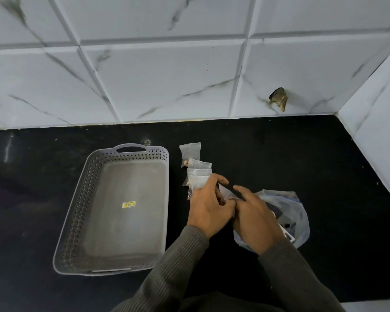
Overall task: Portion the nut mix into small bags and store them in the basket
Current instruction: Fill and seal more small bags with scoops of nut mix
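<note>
A grey perforated basket [81, 212] lies on the black counter at the left, with only a yellow sticker inside. Right of it, a few small clear bags [190, 154] holding some nuts lie in a row. My left hand [208, 210] and my right hand [254, 218] meet in front of them. Together they pinch a small clear bag [226, 192] between the fingertips; most of it is hidden. A large clear plastic bag [300, 219] with dark contents sits under and right of my right hand.
The black counter [324, 165] ends at a white marble-tile wall behind and on the right. A chipped hole [279, 98] shows in the back wall. The counter's front edge runs at the lower right.
</note>
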`<control>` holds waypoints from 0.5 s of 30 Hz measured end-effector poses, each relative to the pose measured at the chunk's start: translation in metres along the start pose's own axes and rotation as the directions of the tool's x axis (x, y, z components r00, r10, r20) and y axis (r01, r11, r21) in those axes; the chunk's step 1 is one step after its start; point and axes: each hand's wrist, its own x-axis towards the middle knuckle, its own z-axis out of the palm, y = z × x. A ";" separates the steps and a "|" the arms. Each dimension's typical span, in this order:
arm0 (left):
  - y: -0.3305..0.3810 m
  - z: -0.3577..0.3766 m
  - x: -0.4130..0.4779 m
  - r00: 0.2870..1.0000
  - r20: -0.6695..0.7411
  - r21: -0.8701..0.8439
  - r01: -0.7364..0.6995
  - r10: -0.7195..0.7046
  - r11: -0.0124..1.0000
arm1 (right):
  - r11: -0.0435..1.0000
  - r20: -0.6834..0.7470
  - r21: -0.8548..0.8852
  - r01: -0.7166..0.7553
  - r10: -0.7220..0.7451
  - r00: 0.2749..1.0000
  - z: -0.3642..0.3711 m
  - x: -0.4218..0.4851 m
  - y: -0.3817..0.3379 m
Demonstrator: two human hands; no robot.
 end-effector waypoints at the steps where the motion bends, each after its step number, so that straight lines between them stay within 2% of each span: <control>1: 0.000 0.000 0.001 1.000 0.009 0.033 -0.020 0.019 0.999 | 0.999 0.072 -0.020 -0.036 0.037 0.997 -0.002 0.000 -0.002; 3: 0.000 -0.001 0.001 0.998 0.039 0.085 -0.056 0.053 0.995 | 0.992 0.189 -0.053 -0.111 0.119 0.975 -0.007 -0.001 -0.006; 5: 0.001 -0.001 0.001 0.996 0.041 0.115 -0.085 0.081 0.990 | 0.987 0.233 -0.084 -0.135 0.151 0.961 -0.008 0.000 -0.010; 7: 0.004 -0.003 0.003 0.996 0.029 0.122 -0.082 0.079 0.989 | 0.993 0.171 -0.063 -0.101 0.110 0.979 -0.007 0.002 -0.010; 10: 0.004 -0.008 0.009 0.997 0.067 0.087 -0.047 0.041 0.995 | 0.994 0.111 0.075 0.078 -0.086 0.990 -0.010 0.006 -0.003; 12: 0.002 -0.012 0.013 0.994 0.102 0.084 -0.052 0.043 0.995 | 0.981 0.177 0.111 0.158 -0.176 0.968 -0.013 0.008 0.002; 15: 0.001 -0.011 0.013 0.987 0.151 0.127 -0.076 0.057 0.989 | 0.994 0.339 0.001 0.107 -0.101 0.935 -0.020 0.009 0.002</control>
